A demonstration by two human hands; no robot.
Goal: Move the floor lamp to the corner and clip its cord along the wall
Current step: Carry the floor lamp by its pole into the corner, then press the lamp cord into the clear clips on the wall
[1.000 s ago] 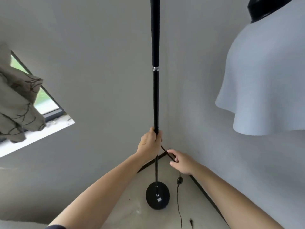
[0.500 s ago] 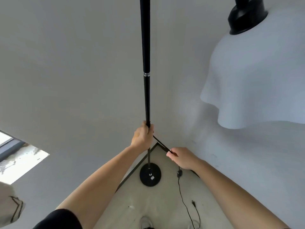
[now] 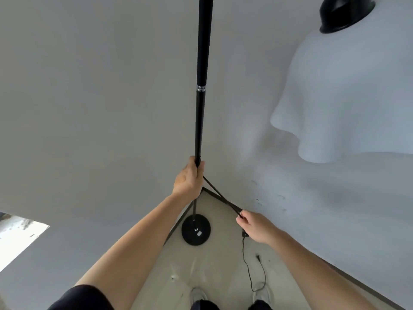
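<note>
A black floor lamp stands in the room's corner, its thin pole [image 3: 200, 113] rising from a round black base [image 3: 196, 230] on the floor. Its white shade [image 3: 348, 95] hangs at the upper right under a black cap. My left hand [image 3: 188, 178] is closed around the pole at mid height. My right hand [image 3: 257, 225] pinches the black cord [image 3: 220, 196], which runs taut from the pole down to my fingers. Below my right hand the cord hangs past an inline switch [image 3: 245, 233], loops on the floor and ends in a plug [image 3: 258, 257].
Two grey walls meet behind the lamp, with a dark baseboard [image 3: 348, 280] along the right wall. A bright window sill [image 3: 17, 240] shows at the lower left. My shoes [image 3: 260, 294] stand on the pale floor just behind the cord loop.
My right hand has pulled the cord out to the right and lower, away from the pole. The view has tilted down, showing more floor, the plug and my shoes. The left hand keeps its grip.
</note>
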